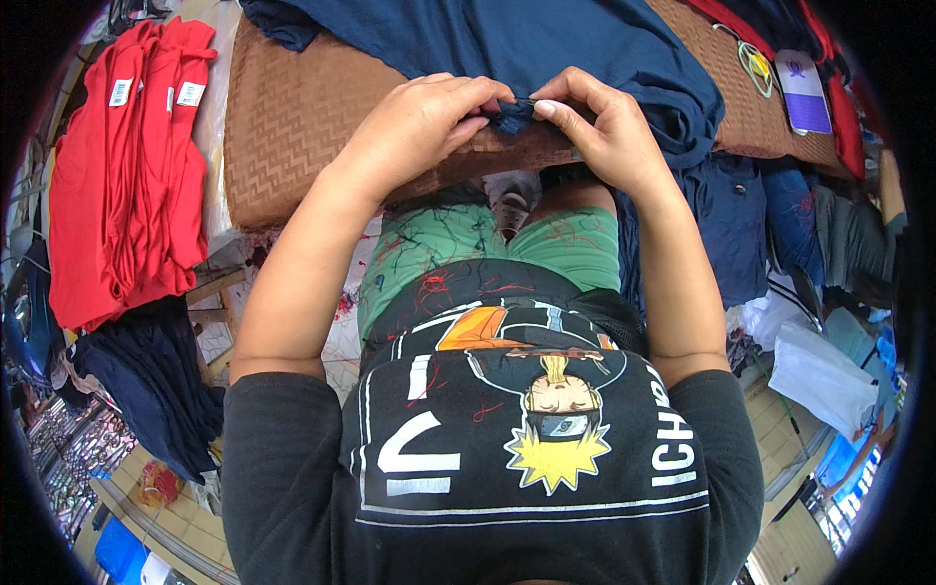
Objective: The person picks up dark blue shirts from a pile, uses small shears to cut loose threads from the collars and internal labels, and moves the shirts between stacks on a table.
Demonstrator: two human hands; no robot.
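Note:
A navy blue garment lies across the brown cloth-covered table, its edge gathered toward me. My left hand is closed, pinching a fold of the garment between thumb and fingertips at the table's near edge. Opposite it, my right hand grips a small thin dark tool between thumb and forefinger. The tool's tip meets the cloth beside my left fingertips. Its exact kind is too small to make out.
Red garments with white tags are stacked at the left. The brown tabletop holds a purple-and-white card and a looped pale cord at right. Dark clothes hang below. Loose threads cover my green shorts.

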